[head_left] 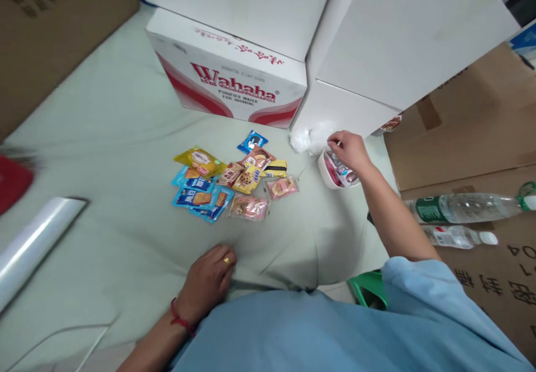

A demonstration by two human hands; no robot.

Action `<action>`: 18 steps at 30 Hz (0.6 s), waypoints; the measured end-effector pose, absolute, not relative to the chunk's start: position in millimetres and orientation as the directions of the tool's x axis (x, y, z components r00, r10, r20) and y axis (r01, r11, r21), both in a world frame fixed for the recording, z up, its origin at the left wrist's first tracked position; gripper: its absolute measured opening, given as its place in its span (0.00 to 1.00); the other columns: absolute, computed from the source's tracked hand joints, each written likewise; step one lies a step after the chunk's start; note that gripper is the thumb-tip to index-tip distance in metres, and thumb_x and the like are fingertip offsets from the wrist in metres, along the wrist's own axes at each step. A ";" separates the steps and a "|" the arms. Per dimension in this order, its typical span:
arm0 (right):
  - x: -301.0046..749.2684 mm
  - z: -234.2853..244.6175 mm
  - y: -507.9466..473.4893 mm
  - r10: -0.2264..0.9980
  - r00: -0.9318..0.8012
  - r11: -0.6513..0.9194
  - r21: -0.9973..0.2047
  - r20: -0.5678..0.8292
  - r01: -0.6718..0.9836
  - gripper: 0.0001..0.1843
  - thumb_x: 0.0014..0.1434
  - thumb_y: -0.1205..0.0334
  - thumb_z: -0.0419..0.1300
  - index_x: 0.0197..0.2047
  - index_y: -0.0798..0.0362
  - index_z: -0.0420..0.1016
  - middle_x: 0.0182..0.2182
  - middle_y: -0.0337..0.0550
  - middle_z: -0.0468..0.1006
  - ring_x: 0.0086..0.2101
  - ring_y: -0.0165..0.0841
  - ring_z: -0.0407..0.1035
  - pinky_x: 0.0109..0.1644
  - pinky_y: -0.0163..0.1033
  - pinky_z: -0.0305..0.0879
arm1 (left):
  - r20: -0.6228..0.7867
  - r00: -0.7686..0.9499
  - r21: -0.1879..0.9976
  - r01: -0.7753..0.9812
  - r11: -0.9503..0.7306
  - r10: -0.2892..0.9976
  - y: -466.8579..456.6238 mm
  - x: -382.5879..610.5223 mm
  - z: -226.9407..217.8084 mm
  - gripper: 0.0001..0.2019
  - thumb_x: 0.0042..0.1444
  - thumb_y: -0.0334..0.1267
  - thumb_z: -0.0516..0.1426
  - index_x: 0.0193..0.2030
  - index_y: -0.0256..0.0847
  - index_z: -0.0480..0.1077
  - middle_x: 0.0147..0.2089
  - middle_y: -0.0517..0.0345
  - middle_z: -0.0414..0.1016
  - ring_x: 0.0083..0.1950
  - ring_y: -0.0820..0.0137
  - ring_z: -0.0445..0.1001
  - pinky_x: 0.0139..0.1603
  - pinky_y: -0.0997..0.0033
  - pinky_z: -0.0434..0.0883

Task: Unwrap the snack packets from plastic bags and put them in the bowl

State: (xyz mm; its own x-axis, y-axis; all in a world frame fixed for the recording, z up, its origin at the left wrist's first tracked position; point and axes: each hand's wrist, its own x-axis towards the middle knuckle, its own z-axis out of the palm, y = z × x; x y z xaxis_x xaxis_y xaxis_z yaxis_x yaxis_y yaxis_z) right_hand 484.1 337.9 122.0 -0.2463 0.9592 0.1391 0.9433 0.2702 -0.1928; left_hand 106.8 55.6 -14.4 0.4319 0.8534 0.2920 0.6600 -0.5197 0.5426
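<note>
My left hand (209, 280) rests on the pale green sheet (109, 154) near my body, fingers curled down, holding nothing; it wears a gold ring and a red wrist cord. My right hand (350, 149) reaches out to a small white container (329, 177) holding packets, fingers closed at a clear plastic bag (310, 137) by its rim. A pile of several small snack packets (232, 182), yellow, blue and pink, lies on the sheet between the two hands.
A Wahaha carton (226, 76) and large white boxes (397, 31) stand behind the packets. Cardboard with two water bottles (464, 209) lies to the right. A roll of clear film (33, 243) and a red object (12, 182) lie at left.
</note>
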 end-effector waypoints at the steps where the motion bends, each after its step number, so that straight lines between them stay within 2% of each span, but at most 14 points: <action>1: 461.1 114.9 345.0 0.970 -0.223 0.235 -0.132 0.100 0.963 0.14 0.67 0.61 0.56 0.47 0.54 0.83 0.45 0.52 0.84 0.46 0.43 0.76 0.53 0.45 0.69 | 0.284 0.429 0.550 0.660 -0.512 0.858 55.9 107.1 -14.8 0.12 0.64 0.25 0.49 0.33 0.43 0.66 0.32 0.58 0.71 0.34 0.67 0.71 0.38 0.69 0.68; 4: 408.8 89.6 361.6 0.991 -0.128 0.128 0.001 -0.035 0.992 0.16 0.68 0.58 0.59 0.53 0.55 0.81 0.53 0.58 0.81 0.49 0.48 0.76 0.52 0.46 0.69 | 0.266 0.422 0.574 0.653 -0.494 0.867 56.5 107.0 -14.9 0.12 0.65 0.26 0.49 0.32 0.43 0.67 0.32 0.58 0.72 0.34 0.67 0.71 0.38 0.69 0.68; 7: 389.8 74.2 365.8 0.986 -0.081 0.088 0.044 -0.144 0.995 0.15 0.65 0.68 0.60 0.54 0.57 0.80 0.52 0.62 0.81 0.50 0.47 0.76 0.52 0.44 0.68 | 0.245 0.412 0.639 0.612 -0.466 0.877 53.2 103.6 -12.5 0.12 0.65 0.26 0.49 0.34 0.43 0.68 0.34 0.57 0.74 0.36 0.67 0.73 0.39 0.70 0.69; 9: 394.0 74.9 358.4 0.992 -0.066 0.068 0.015 -0.107 0.998 0.14 0.66 0.71 0.56 0.50 0.58 0.81 0.50 0.62 0.81 0.49 0.45 0.76 0.51 0.44 0.67 | 0.221 0.381 0.711 0.567 -0.416 0.898 49.0 99.8 -9.4 0.12 0.65 0.26 0.49 0.35 0.43 0.69 0.36 0.57 0.77 0.38 0.68 0.75 0.41 0.71 0.70; 10: 399.3 78.1 351.0 0.996 -0.068 0.065 -0.066 -0.052 0.996 0.13 0.67 0.70 0.55 0.48 0.57 0.81 0.48 0.60 0.81 0.47 0.44 0.76 0.50 0.43 0.68 | 0.211 0.354 0.748 0.541 -0.384 0.911 46.9 97.9 -7.2 0.12 0.65 0.26 0.49 0.35 0.43 0.69 0.37 0.57 0.77 0.38 0.69 0.75 0.41 0.71 0.71; 11: 405.6 82.6 341.0 0.998 -0.062 0.062 -0.210 0.009 0.976 0.11 0.67 0.67 0.56 0.45 0.56 0.80 0.46 0.56 0.82 0.44 0.41 0.76 0.47 0.42 0.68 | 0.200 0.325 0.784 0.513 -0.350 0.924 45.3 96.5 -4.7 0.12 0.65 0.26 0.49 0.35 0.43 0.70 0.37 0.58 0.78 0.38 0.70 0.76 0.41 0.72 0.71; 12: 412.0 87.6 328.4 0.997 -0.041 0.062 -0.411 0.060 0.909 0.09 0.67 0.63 0.58 0.43 0.54 0.79 0.42 0.51 0.81 0.39 0.38 0.75 0.43 0.40 0.69 | 0.189 0.294 0.817 0.482 -0.316 0.937 44.6 95.7 -1.6 0.12 0.65 0.27 0.49 0.35 0.43 0.70 0.37 0.58 0.78 0.38 0.70 0.76 0.41 0.73 0.71; 13: 417.7 92.6 313.4 0.997 -0.008 0.059 -0.635 0.083 0.771 0.07 0.65 0.58 0.60 0.41 0.52 0.77 0.37 0.45 0.79 0.34 0.35 0.72 0.38 0.38 0.67 | 0.177 0.265 0.848 0.449 -0.283 0.948 45.0 95.7 2.1 0.12 0.66 0.27 0.49 0.35 0.43 0.71 0.37 0.59 0.78 0.38 0.71 0.77 0.41 0.73 0.72; 14: 421.9 96.8 296.3 0.998 0.025 0.040 -0.824 0.066 0.565 0.08 0.63 0.54 0.64 0.39 0.50 0.75 0.32 0.39 0.76 0.29 0.32 0.69 0.32 0.36 0.64 | 0.163 0.239 0.875 0.413 -0.252 0.957 46.6 96.7 6.3 0.12 0.66 0.28 0.49 0.35 0.43 0.71 0.36 0.59 0.78 0.37 0.71 0.77 0.41 0.73 0.72; 15: 424.4 99.6 277.5 0.999 0.040 -0.002 -0.941 0.012 0.337 0.11 0.60 0.51 0.67 0.38 0.48 0.73 0.29 0.35 0.72 0.25 0.29 0.65 0.27 0.33 0.60 | 0.145 0.218 0.899 0.378 -0.221 0.965 49.6 98.9 11.1 0.12 0.66 0.30 0.50 0.36 0.43 0.72 0.36 0.59 0.78 0.38 0.71 0.77 0.41 0.72 0.72; 17: 423.5 99.5 237.3 0.993 0.022 -0.117 -0.993 -0.117 -0.025 0.17 0.54 0.50 0.72 0.36 0.48 0.70 0.26 0.30 0.67 0.21 0.25 0.59 0.23 0.31 0.52 | 0.110 0.187 0.936 0.310 -0.165 0.976 58.5 107.0 21.6 0.11 0.67 0.33 0.51 0.36 0.43 0.73 0.36 0.58 0.78 0.39 0.70 0.77 0.43 0.71 0.73; 18: 420.4 96.3 217.3 0.985 0.002 -0.171 -0.977 -0.173 -0.129 0.18 0.52 0.50 0.73 0.36 0.48 0.69 0.26 0.30 0.67 0.20 0.24 0.58 0.22 0.30 0.50 | 0.089 0.171 0.951 0.279 -0.135 0.981 63.9 113.0 26.9 0.11 0.67 0.35 0.52 0.37 0.42 0.74 0.37 0.57 0.78 0.39 0.69 0.77 0.43 0.70 0.73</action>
State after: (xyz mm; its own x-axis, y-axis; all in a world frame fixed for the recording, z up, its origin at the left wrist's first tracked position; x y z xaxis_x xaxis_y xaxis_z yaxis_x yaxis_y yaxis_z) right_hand 420.4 217.3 96.3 0.0016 0.9849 -0.1729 -0.1290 -0.1713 -0.9767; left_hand 113.0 63.9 26.9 0.1713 0.9812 0.0893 0.2787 -0.1352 0.9508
